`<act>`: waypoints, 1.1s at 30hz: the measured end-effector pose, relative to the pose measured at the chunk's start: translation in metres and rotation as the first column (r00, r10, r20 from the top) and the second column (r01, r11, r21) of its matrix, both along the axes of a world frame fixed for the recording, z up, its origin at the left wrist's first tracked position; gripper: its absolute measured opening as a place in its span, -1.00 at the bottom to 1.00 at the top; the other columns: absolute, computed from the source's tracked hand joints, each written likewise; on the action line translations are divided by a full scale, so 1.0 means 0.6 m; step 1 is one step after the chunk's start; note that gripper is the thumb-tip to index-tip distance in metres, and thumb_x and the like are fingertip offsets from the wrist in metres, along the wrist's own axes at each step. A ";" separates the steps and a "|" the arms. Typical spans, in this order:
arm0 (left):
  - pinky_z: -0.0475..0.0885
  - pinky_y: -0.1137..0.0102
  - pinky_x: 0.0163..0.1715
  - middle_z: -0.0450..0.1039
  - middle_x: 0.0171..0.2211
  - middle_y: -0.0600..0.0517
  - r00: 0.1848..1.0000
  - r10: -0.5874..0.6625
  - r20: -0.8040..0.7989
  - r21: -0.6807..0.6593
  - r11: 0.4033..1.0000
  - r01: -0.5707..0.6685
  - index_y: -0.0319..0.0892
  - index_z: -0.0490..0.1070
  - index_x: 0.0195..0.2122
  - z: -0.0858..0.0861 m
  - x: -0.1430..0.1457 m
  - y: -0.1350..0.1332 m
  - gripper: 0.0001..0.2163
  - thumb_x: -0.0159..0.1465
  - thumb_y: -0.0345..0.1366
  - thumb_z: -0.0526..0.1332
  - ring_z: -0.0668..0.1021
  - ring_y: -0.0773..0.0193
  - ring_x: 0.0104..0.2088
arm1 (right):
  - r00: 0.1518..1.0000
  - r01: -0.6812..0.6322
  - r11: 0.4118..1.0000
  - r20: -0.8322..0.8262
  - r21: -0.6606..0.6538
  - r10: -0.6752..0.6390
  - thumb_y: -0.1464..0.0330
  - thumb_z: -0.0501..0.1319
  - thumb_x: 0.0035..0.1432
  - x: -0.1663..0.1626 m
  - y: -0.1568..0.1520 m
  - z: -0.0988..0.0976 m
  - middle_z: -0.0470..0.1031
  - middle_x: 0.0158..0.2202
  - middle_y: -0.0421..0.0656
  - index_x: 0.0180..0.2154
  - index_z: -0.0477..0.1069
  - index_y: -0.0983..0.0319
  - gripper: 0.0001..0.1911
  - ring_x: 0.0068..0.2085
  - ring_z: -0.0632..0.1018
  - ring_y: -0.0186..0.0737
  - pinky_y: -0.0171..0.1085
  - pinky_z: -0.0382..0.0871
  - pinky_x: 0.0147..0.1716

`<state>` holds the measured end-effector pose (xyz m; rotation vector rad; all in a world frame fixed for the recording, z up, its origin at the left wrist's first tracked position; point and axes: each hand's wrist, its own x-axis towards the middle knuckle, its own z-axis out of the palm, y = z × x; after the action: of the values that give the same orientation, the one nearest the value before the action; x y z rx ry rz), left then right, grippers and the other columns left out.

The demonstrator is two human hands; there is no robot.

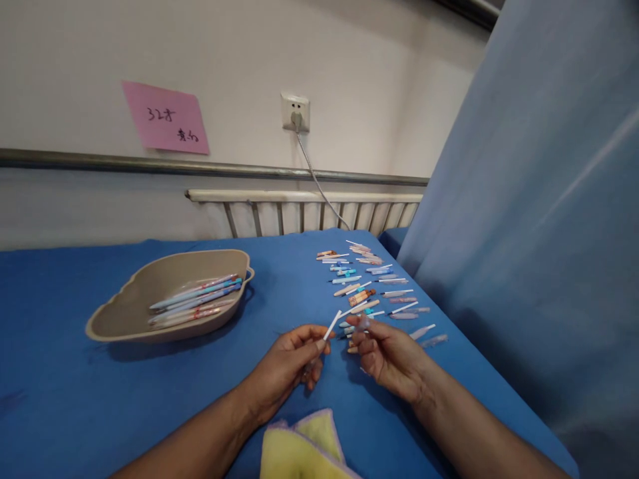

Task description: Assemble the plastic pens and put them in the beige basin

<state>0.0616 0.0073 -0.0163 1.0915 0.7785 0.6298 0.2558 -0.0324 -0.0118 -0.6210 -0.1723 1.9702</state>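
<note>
My left hand (294,359) is closed, pinching a thin white pen refill (332,325) that points up and to the right. Close beside it, my right hand (387,356) is closed on a small translucent pen part (363,324) at the fingertips; its exact kind is too blurred to tell. Beyond both hands, pen barrels (398,293), white refills and coloured pieces lie in small groups along the right side of the blue cloth. Among them is an orange-brown patterned pen part (361,298). My hands hide some of the nearer parts.
A beige leaf-shaped basket (114,326) at left holds several whole pens (197,299). A yellow cloth (299,446) lies at the front on the blue sheet (190,392). A rail (309,197) stands behind; a blue curtain (529,199) hangs at right.
</note>
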 end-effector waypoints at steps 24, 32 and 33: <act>0.25 0.58 -0.72 0.38 -0.39 0.08 0.999 -0.009 0.051 -0.029 1.000 0.010 -0.22 0.38 -0.20 0.001 0.004 -0.001 -0.76 0.12 -0.25 0.25 0.36 0.52 -0.66 | -0.439 -0.578 0.814 0.821 0.052 -0.364 0.38 0.28 -0.04 -0.023 -0.055 0.012 0.51 -0.45 -0.13 -0.34 0.37 0.20 -0.84 -0.40 0.47 -0.19 -0.30 0.06 -0.48; 0.26 0.56 -0.71 0.38 -0.42 0.09 0.998 0.012 0.068 -0.013 1.000 -0.011 -0.23 0.39 -0.23 0.002 0.003 -0.003 -0.78 0.11 -0.26 0.25 0.37 0.51 -0.66 | 0.378 -0.344 0.827 0.872 0.444 -0.311 0.29 0.22 0.06 -0.008 -0.040 0.021 0.35 -0.52 -0.27 -0.22 0.35 0.21 -0.77 -0.53 0.36 -0.35 -0.35 0.23 -0.52; 0.26 0.56 -0.70 0.39 -0.42 0.08 0.998 0.009 0.063 -0.015 1.000 -0.008 -0.22 0.38 -0.23 0.003 0.003 -0.003 -0.77 0.11 -0.26 0.26 0.38 0.50 -0.66 | 0.462 -0.304 0.824 0.830 0.478 -0.311 0.27 0.22 0.06 -0.006 -0.036 0.023 0.34 -0.53 -0.28 -0.26 0.36 0.22 -0.80 -0.53 0.35 -0.36 -0.35 0.25 -0.51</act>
<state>0.0635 0.0057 -0.0145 1.0504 0.7324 0.6613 0.2523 -0.0541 0.0023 -1.1864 -1.3942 1.2363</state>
